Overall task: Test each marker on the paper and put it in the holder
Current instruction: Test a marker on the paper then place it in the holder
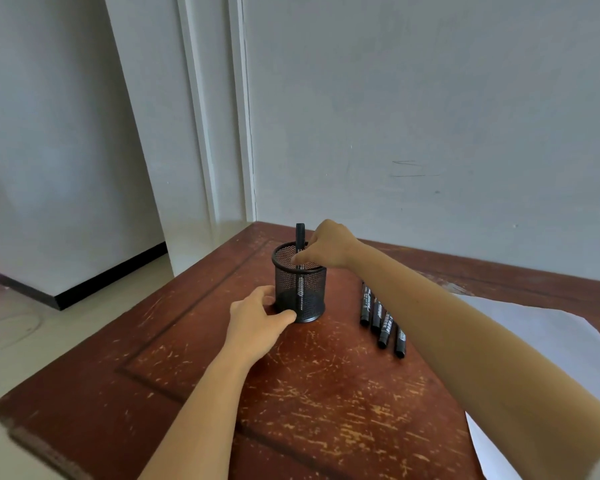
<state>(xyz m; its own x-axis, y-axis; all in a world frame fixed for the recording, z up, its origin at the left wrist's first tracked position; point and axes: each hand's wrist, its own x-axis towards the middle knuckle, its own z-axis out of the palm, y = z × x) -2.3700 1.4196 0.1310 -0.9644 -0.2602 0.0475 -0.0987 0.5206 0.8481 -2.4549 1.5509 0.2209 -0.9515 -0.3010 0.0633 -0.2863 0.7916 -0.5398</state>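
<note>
The right hand has its fingertips pinched together on an upright black marker. The marker's lower barrel stands inside the black mesh holder, and its top end rises above the rim. The left hand, at the holder's 8 o'clock, curls fingers and thumb round the base. Four black markers lie side by side at the holder's 4 o'clock, apart from it. Their white barrel print is too small to read. White paper lies beyond them on the scratched red-brown worktop.
</note>
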